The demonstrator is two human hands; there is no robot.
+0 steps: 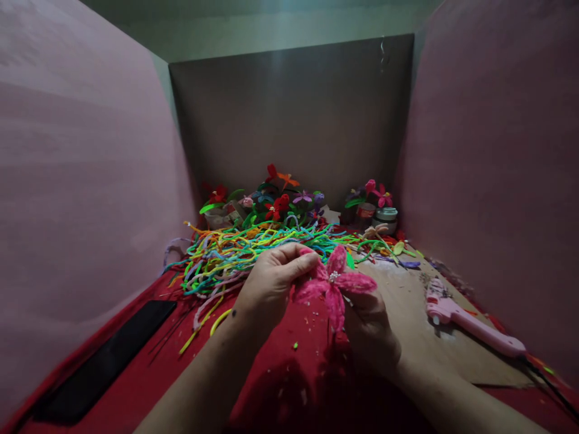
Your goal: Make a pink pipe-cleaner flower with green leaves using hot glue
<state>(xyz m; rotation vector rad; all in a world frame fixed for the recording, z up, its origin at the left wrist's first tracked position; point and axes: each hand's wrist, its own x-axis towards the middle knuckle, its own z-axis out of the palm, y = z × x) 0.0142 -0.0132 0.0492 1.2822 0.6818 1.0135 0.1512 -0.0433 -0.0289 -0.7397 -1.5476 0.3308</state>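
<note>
A pink pipe-cleaner flower (335, 280) with long petals and a small cluster of white beads at its centre is held up between my hands. My left hand (278, 277) pinches one of its petals at the upper left, thumb against the fingers. Behind and below the bloom, my right hand (373, 325) is closed around its underside; the petals hide most of those fingers. Just beyond the flower lies a big heap of loose pipe cleaners (239, 256) in green, yellow, orange, blue and lilac.
A pink glue gun (474, 328) rests on a cardboard sheet (407, 313) at the right, its cord trailing off. A dark flat phone-like slab (108, 361) lies at left on the red cloth (289, 361). Finished flowers (275, 208) and a jar (386, 220) stand along the back panel.
</note>
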